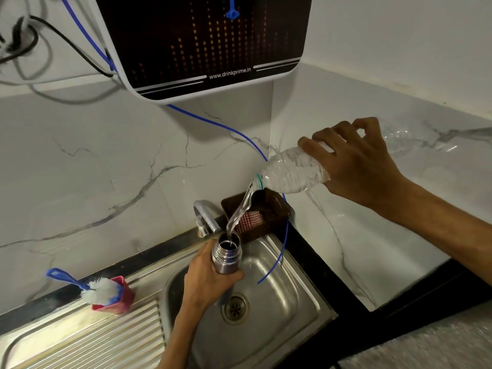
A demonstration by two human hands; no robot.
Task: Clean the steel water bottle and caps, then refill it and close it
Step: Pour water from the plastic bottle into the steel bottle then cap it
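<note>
My left hand (206, 278) grips the steel water bottle (226, 255) upright over the sink basin, its mouth uncapped. My right hand (354, 161) holds a clear plastic bottle (290, 173) tilted mouth-down to the left, above and to the right of the steel one. A stream of water (239, 211) falls from the plastic bottle's mouth into the steel bottle's opening. No caps are visible.
The steel sink (298, 291) has a drain (235, 309) below the bottle and a ribbed drainboard (87, 339) to the left. A tap (205, 215) stands behind. A brown basket (277, 206) holds a checked cloth. A bottle brush (98, 287) lies on a red holder (125, 296). A blue tube (278, 259) hangs from the wall purifier (202, 41).
</note>
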